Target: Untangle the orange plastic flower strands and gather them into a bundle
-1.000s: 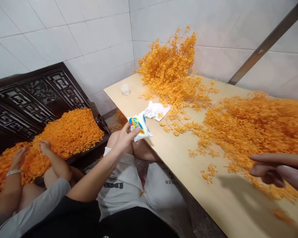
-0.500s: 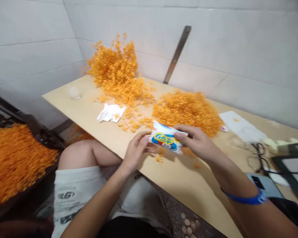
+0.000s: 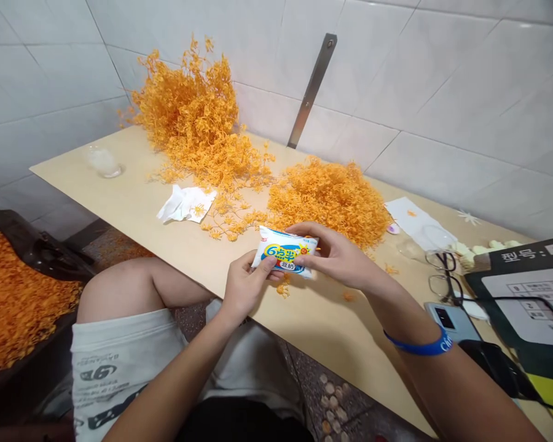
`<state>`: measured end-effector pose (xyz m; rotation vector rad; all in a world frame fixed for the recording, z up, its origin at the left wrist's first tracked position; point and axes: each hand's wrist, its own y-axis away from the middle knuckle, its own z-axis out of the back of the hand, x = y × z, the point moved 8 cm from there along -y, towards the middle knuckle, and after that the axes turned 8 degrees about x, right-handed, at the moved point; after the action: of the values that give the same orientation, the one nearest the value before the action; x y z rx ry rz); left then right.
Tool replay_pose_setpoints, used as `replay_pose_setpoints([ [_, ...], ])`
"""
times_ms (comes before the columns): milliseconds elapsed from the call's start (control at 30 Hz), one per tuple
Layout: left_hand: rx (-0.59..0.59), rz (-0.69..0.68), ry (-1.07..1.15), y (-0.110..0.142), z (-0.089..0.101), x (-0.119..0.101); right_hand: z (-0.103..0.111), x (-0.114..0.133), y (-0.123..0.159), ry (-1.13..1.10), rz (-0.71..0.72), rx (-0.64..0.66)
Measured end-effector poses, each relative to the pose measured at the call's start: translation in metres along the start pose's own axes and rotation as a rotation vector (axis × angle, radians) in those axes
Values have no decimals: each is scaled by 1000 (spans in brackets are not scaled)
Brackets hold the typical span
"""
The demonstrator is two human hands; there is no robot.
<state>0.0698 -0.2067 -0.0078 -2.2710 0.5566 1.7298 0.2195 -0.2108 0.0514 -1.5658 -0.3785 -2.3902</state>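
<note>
A small white and blue snack packet [image 3: 284, 253] is held over the front edge of the wooden table [image 3: 133, 209]. My left hand [image 3: 244, 287] pinches its lower left end, fingers closed. My right hand [image 3: 336, 256] grips its right side from above, with a blue wristband [image 3: 419, 347] on that wrist. Just behind the packet lies a loose heap of orange plastic flower sprigs [image 3: 328, 197]. A taller pile of orange sprigs [image 3: 191, 120] leans against the tiled wall at the back left.
A crumpled white tissue [image 3: 184, 205] and a small clear cup [image 3: 102, 162] sit on the table's left part. Glasses [image 3: 442, 276], a phone [image 3: 451, 320], a white sheet [image 3: 410, 216] and a dark box [image 3: 529, 294] lie at the right. More orange sprigs [image 3: 13, 301] fill a dark seat at left.
The view swung right, off the neighbouring person. The packet went from my left hand alone to both hands, and has moved slightly nearer to the heap.
</note>
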Motion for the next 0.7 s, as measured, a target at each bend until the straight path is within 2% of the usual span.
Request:
replay_pose_setpoints([
  [167, 94, -16, 37, 2, -6, -2, 4, 1, 2, 28, 32, -29],
  [267, 32, -33, 19, 1, 0, 0, -1, 7, 4, 90, 15, 20],
  [367, -77, -40, -17, 3, 7, 1, -8, 22, 7, 354, 58, 37],
  [467, -103, -60, -68, 6, 7, -1, -17, 32, 10, 633, 101, -8],
  [600, 22, -182, -125, 11, -1, -11, -14, 39, 11, 808, 152, -191],
  [700, 109, -286, -138, 13, -4, -17, -7, 41, 11, 726, 215, -254],
])
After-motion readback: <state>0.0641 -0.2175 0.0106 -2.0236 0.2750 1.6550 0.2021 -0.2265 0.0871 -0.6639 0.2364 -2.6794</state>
